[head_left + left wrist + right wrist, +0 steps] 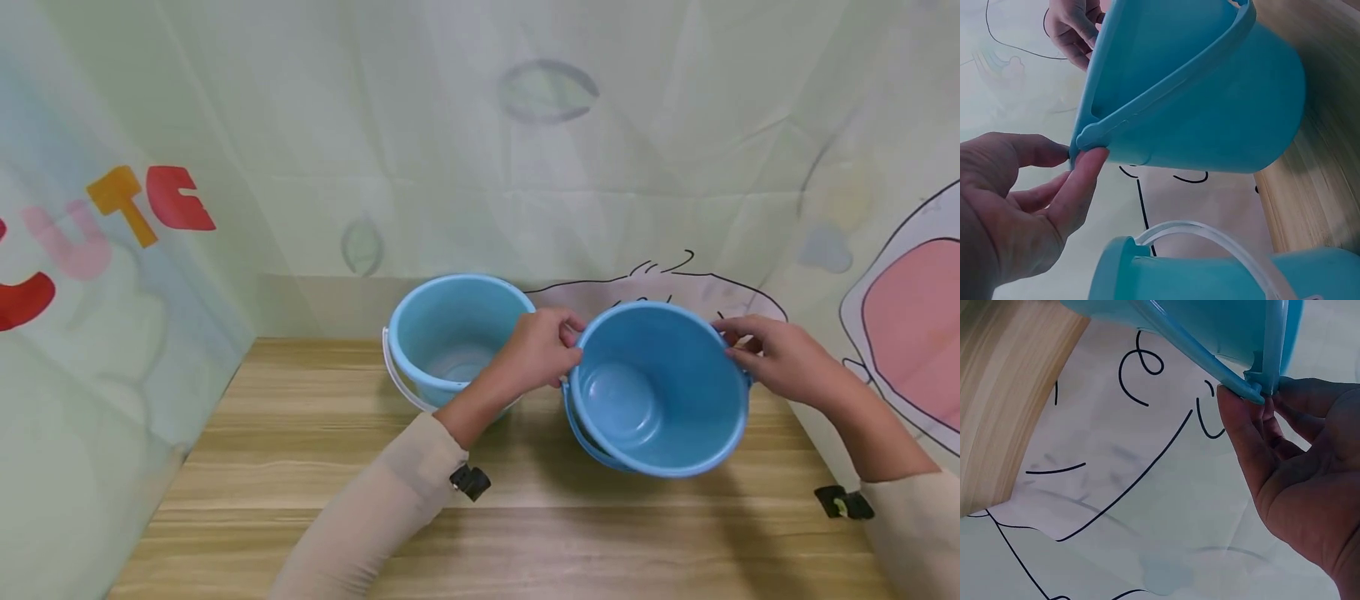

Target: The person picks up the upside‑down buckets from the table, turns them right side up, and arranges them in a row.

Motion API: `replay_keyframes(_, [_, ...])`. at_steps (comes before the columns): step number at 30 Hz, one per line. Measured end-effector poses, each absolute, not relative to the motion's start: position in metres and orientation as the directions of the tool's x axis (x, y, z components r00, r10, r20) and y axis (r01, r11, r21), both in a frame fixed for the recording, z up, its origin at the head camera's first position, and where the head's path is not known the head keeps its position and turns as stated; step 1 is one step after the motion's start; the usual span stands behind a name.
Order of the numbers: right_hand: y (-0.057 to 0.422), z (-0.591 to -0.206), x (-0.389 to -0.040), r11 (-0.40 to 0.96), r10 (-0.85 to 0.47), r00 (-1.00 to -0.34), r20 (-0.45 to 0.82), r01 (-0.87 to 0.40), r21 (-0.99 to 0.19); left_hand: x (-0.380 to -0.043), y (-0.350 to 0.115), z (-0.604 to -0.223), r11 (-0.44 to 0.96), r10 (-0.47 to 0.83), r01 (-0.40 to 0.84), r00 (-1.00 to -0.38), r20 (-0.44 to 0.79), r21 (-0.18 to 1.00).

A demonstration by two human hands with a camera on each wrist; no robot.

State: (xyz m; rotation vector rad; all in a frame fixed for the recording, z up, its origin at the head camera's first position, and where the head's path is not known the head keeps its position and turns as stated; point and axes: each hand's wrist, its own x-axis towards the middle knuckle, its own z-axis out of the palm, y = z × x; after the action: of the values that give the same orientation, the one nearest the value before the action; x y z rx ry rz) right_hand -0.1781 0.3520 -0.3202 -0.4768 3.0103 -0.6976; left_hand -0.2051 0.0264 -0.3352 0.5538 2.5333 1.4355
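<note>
Between both hands a darker blue bucket (675,400) is held tilted, its open mouth facing the head camera and nothing inside it. My left hand (542,348) pinches its rim beside the handle joint, as the left wrist view shows with the thumb and fingers (1082,178) at the edge. On the opposite side my right hand (787,358) pinches the rim close to the other handle joint, also seen in the right wrist view (1310,450). The bucket's blue handle (1172,78) hangs down along its outside. A lighter blue bucket (427,312) with a white handle (397,375) stands upright behind my left forearm.
The wooden table (300,467) lies beneath both buckets. Behind it hangs a pale green printed curtain (420,150) with line drawings and coloured letters, and it also covers both sides. Dark clips (470,482) sit at both sleeve cuffs.
</note>
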Motion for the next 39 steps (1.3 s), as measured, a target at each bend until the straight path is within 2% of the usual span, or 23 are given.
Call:
replay_keyframes(9, [0.355, -0.323, -0.186, 0.842, -0.288, -0.955, -0.071, -0.217, -0.495, -0.214, 0.031, -0.337, 0.471, 0.398, 0.146, -0.915, -0.062, 0.87])
replay_keyframes(17, [0.358, -0.33, -0.194, 0.831, -0.283, -0.952, -0.116, -0.183, -0.525, -0.218, 0.035, -0.338, 0.508, 0.4, 0.121, -0.91, -0.109, 0.853])
replay_keyframes(39, [0.357, -0.342, -0.209, 0.843, -0.225, -0.957, -0.182, -0.098, -0.53, -0.226, 0.043, -0.35, 0.608, 0.378, 0.222, -0.925, -0.033, 0.762])
